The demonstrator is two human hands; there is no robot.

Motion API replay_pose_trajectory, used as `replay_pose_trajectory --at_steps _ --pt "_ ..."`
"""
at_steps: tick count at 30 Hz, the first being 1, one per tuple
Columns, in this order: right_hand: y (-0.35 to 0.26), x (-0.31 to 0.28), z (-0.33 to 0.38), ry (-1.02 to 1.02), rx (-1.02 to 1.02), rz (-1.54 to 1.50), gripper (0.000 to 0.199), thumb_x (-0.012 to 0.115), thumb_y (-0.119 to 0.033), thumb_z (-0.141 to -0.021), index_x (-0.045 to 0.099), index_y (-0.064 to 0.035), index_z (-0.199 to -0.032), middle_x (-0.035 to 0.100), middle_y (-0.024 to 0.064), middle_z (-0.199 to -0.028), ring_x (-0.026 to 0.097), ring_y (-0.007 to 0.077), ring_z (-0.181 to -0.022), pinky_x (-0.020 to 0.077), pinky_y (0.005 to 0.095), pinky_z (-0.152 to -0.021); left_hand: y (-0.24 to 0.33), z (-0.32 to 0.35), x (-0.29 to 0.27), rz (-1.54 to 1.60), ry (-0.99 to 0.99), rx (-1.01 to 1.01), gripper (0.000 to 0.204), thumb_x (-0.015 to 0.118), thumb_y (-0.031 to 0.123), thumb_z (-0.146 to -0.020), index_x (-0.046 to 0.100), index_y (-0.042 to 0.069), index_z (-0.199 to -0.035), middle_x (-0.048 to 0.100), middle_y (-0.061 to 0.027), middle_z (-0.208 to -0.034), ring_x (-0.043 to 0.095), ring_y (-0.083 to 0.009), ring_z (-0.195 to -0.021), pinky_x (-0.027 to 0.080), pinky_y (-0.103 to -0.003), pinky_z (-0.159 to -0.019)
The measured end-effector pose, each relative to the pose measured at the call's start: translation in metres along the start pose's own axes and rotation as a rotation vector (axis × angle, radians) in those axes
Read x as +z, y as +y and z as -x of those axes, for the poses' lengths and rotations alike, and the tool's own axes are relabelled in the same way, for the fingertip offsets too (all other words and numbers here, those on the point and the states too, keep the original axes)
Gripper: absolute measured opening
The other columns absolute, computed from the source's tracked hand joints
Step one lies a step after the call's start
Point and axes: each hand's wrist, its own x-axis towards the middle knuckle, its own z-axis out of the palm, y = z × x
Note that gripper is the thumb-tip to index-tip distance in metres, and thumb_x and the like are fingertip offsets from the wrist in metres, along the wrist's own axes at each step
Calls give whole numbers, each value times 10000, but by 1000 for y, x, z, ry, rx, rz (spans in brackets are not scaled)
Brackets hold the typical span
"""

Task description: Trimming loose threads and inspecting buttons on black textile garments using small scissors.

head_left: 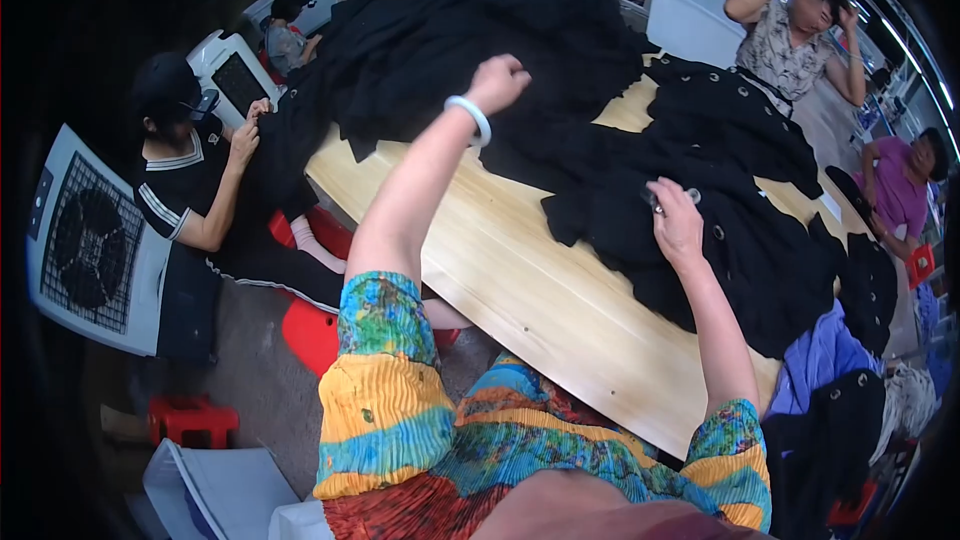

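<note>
Handling black cloth [600, 165], seemingly, spread beneath the fingers: left hand [497, 83] loosely curled, right hand [680, 223] half-open, can't tell if either holds anything, metal eyelet [718, 232] just beside the right fingers; next move probably calls for a light pinch.

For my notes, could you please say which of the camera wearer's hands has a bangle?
The left hand, nearer the big cloth heap: a pale bangle circles its wrist, while the right hand has a bare wrist.
</note>
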Motion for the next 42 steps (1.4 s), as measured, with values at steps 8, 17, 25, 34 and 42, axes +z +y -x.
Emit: replay_pose_trajectory --at_steps 8,17,25,34,42 --pt "36 60 31 -93 294 -125 265 499 11 -746 557 -53 -996 583 128 -902 558 291 -829 441 330 -724 -69 -99 -64 -286 471 -161 212 518 216 -799 598 43 -891 586 -204 -892 565 -356 -863 456 -417 -765" --pt "34 53 27 -79 334 -124 266 487 45 -711 569 -33 -952 581 135 -847 556 293 -768 440 333 -694 14 -177 -9 -357 223 143 663 462 658 -712 629 56 -932 584 -179 -981 550 -339 -937 452 -405 -793" --pt "31 63 26 -41 314 -122 287 492 30 -685 563 -49 -952 574 125 -832 548 297 -758 443 348 -686 9 -178 8 -283 92 -99 416 579 330 -759 547 110 -1111 545 -134 -1118 501 -287 -1061 415 -382 -876" --pt "37 62 30 27 294 -97 235 512 -1 -712 550 -47 -939 567 119 -822 544 291 -770 443 356 -691 70 -169 -37 520 298 19 420 620 196 -765 515 -55 -1086 603 -102 -959 561 -163 -849 437 -264 -757" --pt "47 65 37 38 282 -77 179 509 -37 -739 538 -58 -915 557 123 -779 542 301 -762 444 375 -677 200 -90 -154 854 318 200 307 529 180 -817 515 0 -1066 562 -121 -1009 521 -207 -923 417 -308 -812"
